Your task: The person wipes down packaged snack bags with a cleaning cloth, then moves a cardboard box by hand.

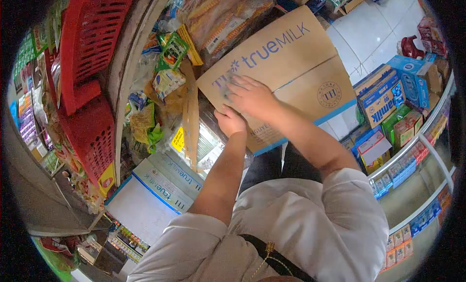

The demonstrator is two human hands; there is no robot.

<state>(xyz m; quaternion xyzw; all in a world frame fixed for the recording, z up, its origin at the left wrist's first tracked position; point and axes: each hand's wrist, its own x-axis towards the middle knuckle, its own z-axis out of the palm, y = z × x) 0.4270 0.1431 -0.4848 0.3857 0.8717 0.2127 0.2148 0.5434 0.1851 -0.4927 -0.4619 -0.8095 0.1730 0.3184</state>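
A large brown cardboard box [301, 53] with blue "TH true MILK" print lies at an angle in front of me. My right hand [252, 95] rests on its printed face, fingers stretched out and slightly spread. At the box's left edge is my left hand [230, 121], bent around the edge; some of its fingers are hidden. Just left of that hand, an open carton flap [191, 121] stands up beside a clear plastic-wrapped pack [206, 141] with a yellow label.
Snack packets [172, 51] crowd the left side, near a red plastic basket [92, 44]. Another TH true MILK carton [165, 177] sits at lower left. To the right, milk cartons [383, 100] stand by a curved metal-railed shelf [412, 146]. White floor tiles [383, 34] show beyond.
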